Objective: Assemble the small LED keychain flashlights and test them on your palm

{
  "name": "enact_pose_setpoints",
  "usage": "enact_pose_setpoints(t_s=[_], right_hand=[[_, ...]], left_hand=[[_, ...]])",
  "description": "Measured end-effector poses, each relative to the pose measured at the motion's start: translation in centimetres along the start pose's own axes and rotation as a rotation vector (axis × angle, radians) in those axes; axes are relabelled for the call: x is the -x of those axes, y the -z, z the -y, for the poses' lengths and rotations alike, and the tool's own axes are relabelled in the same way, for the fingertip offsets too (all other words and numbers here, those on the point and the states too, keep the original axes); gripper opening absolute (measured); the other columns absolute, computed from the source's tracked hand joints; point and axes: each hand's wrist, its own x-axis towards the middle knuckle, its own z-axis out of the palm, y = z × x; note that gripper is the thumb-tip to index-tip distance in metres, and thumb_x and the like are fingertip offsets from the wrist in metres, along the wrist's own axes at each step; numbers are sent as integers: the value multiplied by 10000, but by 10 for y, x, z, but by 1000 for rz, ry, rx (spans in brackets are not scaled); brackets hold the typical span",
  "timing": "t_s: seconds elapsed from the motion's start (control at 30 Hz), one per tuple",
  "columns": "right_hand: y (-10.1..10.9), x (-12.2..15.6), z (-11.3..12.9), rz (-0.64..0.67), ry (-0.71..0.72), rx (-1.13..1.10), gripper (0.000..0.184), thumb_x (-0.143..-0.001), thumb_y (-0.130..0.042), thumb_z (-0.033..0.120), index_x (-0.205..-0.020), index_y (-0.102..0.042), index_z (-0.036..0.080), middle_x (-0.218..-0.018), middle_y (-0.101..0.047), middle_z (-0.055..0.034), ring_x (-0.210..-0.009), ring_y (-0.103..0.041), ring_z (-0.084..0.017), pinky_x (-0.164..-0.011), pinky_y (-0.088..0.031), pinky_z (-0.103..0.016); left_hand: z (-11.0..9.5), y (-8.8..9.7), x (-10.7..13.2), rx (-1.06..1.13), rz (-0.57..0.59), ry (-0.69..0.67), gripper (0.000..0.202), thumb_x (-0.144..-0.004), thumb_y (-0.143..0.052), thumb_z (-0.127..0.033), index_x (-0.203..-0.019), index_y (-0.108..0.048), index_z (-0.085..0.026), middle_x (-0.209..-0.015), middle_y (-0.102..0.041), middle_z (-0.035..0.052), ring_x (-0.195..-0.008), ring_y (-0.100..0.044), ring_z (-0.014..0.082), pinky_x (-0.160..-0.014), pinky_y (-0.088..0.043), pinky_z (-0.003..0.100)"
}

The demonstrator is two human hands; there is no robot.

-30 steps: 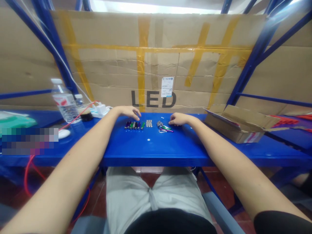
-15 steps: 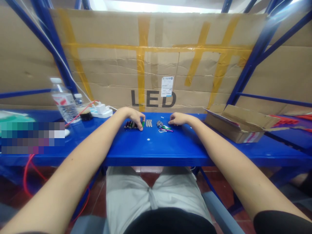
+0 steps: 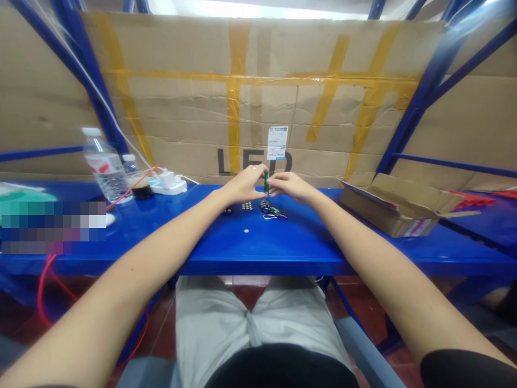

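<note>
My left hand (image 3: 245,185) and my right hand (image 3: 287,186) meet above the blue table (image 3: 258,242), both pinched on a small green tube (image 3: 266,183) held upright between them. Below the hands lie a cluster of small metal pieces (image 3: 246,205), a heap of coloured clips (image 3: 273,210) and the end of a row of small dark tubes (image 3: 227,211), mostly hidden by my left wrist. A single white dot-like piece (image 3: 246,231) lies nearer me on the table.
A water bottle (image 3: 103,167), a small dark jar (image 3: 139,186) and a white power strip (image 3: 169,183) with a red cable stand at the left. An open cardboard box (image 3: 398,207) sits at the right. A taped cardboard wall (image 3: 258,97) closes the back.
My left hand picked the green tube from the row and lifted it to the middle. My right hand rose from the clips to meet it.
</note>
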Motion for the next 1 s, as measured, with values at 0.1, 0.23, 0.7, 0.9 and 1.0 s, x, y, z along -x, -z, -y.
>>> enact_pose_setpoints(t_s=[0.1, 0.23, 0.7, 0.9, 1.0], right_hand=[[-9, 2, 1, 44, 34, 5, 156, -835, -765, 229, -770, -685, 113, -760, -728, -61, -640, -680, -125, -666, -591, -247], [-11, 4, 2, 11, -7, 88, 168, -871, -708, 166, -720, -651, 117, -662, -699, -43, -574, -656, -120, -611, -580, -243], [-7, 2, 1, -71, -112, 374, 220, -940, -601, 122, -723, -565, 136, -705, -679, -62, -601, -644, -115, -562, -536, -204], [-7, 1, 0, -64, -105, 392, 225, -938, -577, 114, -714, -562, 140, -694, -667, -57, -602, -644, -127, -573, -537, -233], [-7, 0, -1, -59, -101, 399, 225, -935, -581, 117, -714, -554, 146, -687, -668, -52, -602, -643, -129, -567, -532, -233]], left_hand=[[-2, -10, -1, -31, -5, -30, 402, -757, -713, -275, -1102, -523, -192, -1098, -623, 110, -1066, -582, 268, -901, -497, 405], [4, -11, 2, 18, 38, 24, 490, -773, -733, -320, -1190, -515, -183, -1197, -618, 133, -1145, -570, 275, -967, -478, 410], [61, -10, 20, -71, 454, 282, 519, -817, -440, -47, -1241, -700, -199, -1275, -704, 71, -1163, -633, 201, -1029, -457, 309], [54, -10, 17, -116, 508, 206, 627, -763, -418, 6, -1278, -693, -222, -1319, -672, 73, -1180, -618, 207, -1020, -456, 300], [56, -11, 17, -111, 500, 213, 597, -759, -426, -3, -1248, -705, -201, -1288, -687, 86, -1154, -632, 211, -997, -470, 299]])
